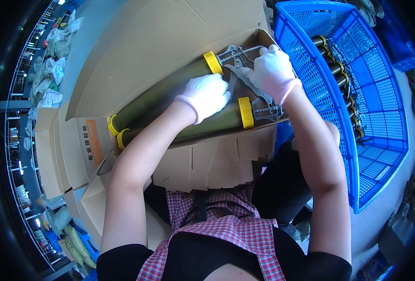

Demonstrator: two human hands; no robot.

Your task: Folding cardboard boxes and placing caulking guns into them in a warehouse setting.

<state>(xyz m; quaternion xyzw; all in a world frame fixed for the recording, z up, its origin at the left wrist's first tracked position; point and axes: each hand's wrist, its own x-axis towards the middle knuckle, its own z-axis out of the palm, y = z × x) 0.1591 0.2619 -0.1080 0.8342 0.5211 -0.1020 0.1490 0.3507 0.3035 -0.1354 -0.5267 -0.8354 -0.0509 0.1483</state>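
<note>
Where the work goes on: one open carton (137,58), a broad flap standing up on its far side.
Caulking guns: two in the carton, lying side by side lengthwise, handles toward the right; one far caulking gun (165,91) and one near caulking gun (217,119), each with a green tube.
Yellow caps: four, two on each gun, one at either end of the tube.
Left hand: one, white-gloved (204,97), fingers curled, over the middle stretch of the two tubes; whether it grips either one I cannot tell.
Right hand: one, white-gloved (273,70), closed on the metal rod and handle end of the far caulking gun.
Blue basket: one large perforated one (380,93) at the right, beside the carton.
Guns in the basket: at least eight dark tubes (336,69) in a row, the exact count unsure.
Second carton: one (72,154) at the left, bearing one orange patch (94,140).
Apron: one, red-and-white checked (226,234), at the near side.
White sacks: several (58,70), far left, too jumbled to count.
</note>
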